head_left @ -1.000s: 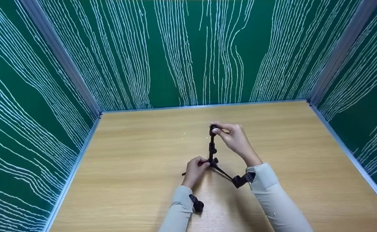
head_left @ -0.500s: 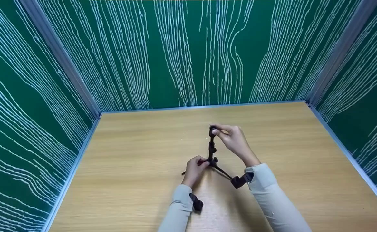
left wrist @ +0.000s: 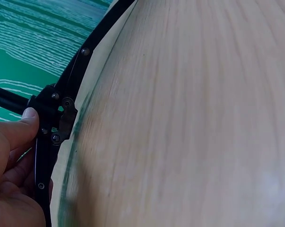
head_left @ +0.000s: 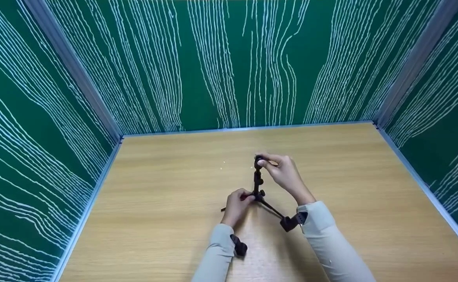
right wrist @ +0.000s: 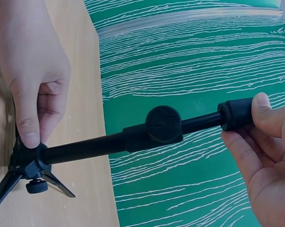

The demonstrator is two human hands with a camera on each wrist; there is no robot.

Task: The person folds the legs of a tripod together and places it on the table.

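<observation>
A small black tripod stand (head_left: 256, 187) stands upright on the table with its legs spread. My left hand (head_left: 236, 207) grips its base, thumb at the leg hub (left wrist: 50, 111) in the left wrist view. At the top, my right hand (head_left: 285, 174) pinches the short cylindrical end piece (right wrist: 239, 113) between thumb and fingers. Midway up the telescoping column sits a round knob (right wrist: 163, 124). A smaller ribbed knob (right wrist: 37, 186) projects from the hub, beside one leg (right wrist: 59, 184). Part of the base is hidden behind the left hand in the head view.
The stand is on a wood-grain table (head_left: 166, 176) with a few tiny pale specks on it. Green walls (head_left: 197, 70) with white wavy lines enclose it at the back and sides, joined by grey posts (head_left: 76, 70). Black cameras (head_left: 240, 247) are strapped to both wrists.
My right hand has come down slightly with the top piece, and the column looks a little shorter. The left hand stays at the base.
</observation>
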